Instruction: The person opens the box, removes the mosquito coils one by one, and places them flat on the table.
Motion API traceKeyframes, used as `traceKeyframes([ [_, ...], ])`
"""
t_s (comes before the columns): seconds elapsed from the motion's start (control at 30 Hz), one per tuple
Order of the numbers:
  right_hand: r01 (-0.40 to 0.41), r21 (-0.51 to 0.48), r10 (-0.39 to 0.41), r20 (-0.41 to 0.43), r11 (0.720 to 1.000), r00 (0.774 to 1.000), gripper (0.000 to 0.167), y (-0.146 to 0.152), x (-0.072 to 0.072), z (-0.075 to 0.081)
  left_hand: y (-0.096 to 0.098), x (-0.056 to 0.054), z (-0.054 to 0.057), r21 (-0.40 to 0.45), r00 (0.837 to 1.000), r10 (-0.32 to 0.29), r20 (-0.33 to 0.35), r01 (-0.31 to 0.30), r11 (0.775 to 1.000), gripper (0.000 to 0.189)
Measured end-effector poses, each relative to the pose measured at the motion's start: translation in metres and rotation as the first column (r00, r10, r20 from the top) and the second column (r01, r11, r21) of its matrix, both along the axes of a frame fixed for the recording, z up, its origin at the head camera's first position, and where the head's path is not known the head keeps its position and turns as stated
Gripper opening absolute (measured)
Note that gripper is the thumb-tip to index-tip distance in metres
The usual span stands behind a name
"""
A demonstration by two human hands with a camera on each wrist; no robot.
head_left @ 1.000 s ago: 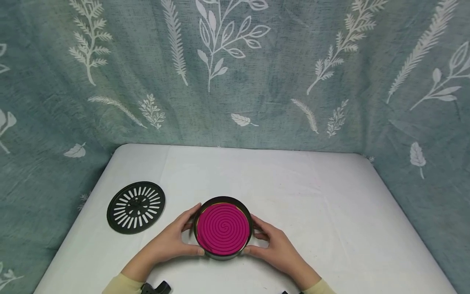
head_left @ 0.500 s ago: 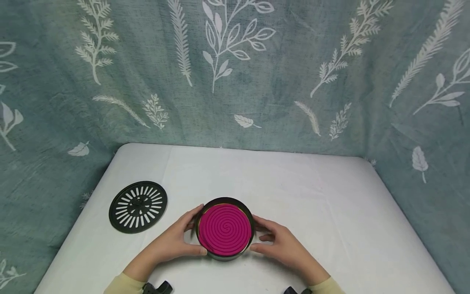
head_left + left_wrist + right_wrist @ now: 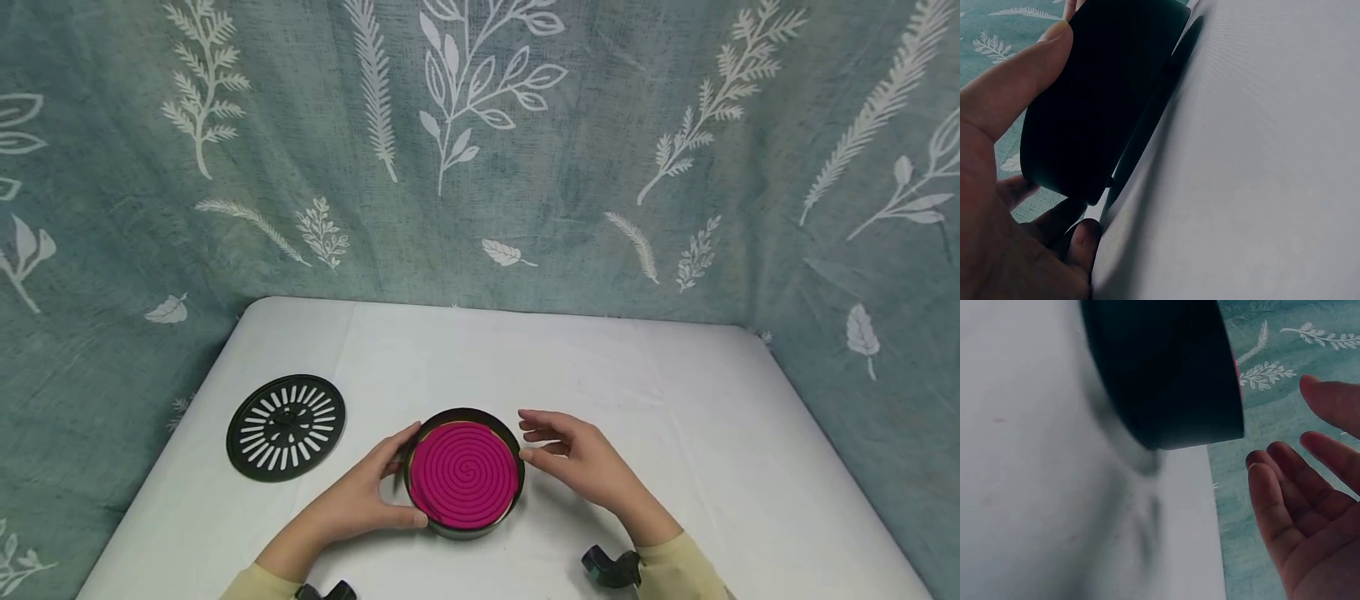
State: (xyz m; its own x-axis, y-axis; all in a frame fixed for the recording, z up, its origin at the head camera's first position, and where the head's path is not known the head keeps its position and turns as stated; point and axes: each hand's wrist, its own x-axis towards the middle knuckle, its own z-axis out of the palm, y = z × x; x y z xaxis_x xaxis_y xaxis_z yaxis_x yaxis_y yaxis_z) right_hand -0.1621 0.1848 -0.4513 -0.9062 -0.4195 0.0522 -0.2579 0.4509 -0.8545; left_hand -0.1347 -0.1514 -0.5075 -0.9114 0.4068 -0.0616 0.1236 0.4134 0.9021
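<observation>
A round black mosquito coil holder (image 3: pixel 459 534) stands near the middle of the table, with a pink mosquito coil (image 3: pixel 465 473) lying inside its rim. My left hand (image 3: pixel 363 504) grips the holder's left side, thumb at the front and fingers behind. In the left wrist view the dark wall of the holder (image 3: pixel 1097 94) fills the span between thumb and fingers. On the other side my right hand (image 3: pixel 577 458) is raised beside the rim, its fingers loosely bent and holding nothing. The right wrist view shows a gap between that hand (image 3: pixel 1310 531) and the holder (image 3: pixel 1166 375).
A black slotted lid (image 3: pixel 283 421) lies flat on the white table (image 3: pixel 675 417), left of the holder. Green leaf-patterned cloth (image 3: pixel 555 150) hangs behind and at both sides. Black wrist cameras (image 3: pixel 611 568) sit at each sleeve.
My right hand has let go of the holder and moved up and to the right of it. My left hand keeps its grip. The head view has shifted slightly.
</observation>
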Motion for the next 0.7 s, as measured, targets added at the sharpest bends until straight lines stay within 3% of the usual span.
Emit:
traceKeyframes([
  [0.23,-0.057,-0.015,0.057,-0.002,0.998,0.998,0.047,-0.018,-0.011,0.003,-0.001,0.000,-0.002,-0.003,1.000,-0.003,-0.007,0.003,1.000,0.115],
  [0.53,-0.141,0.097,0.148,-0.070,0.985,0.987,0.048,-0.038,-0.017,0.006,-0.001,0.000,-0.001,-0.007,1.000,0.002,0.011,-0.002,1.000,0.114],
  [0.7,-0.192,0.124,0.201,-0.063,0.973,0.978,0.052,-0.044,-0.020,0.009,-0.001,-0.001,-0.001,-0.006,1.000,-0.004,0.004,0.004,1.000,0.114],
])
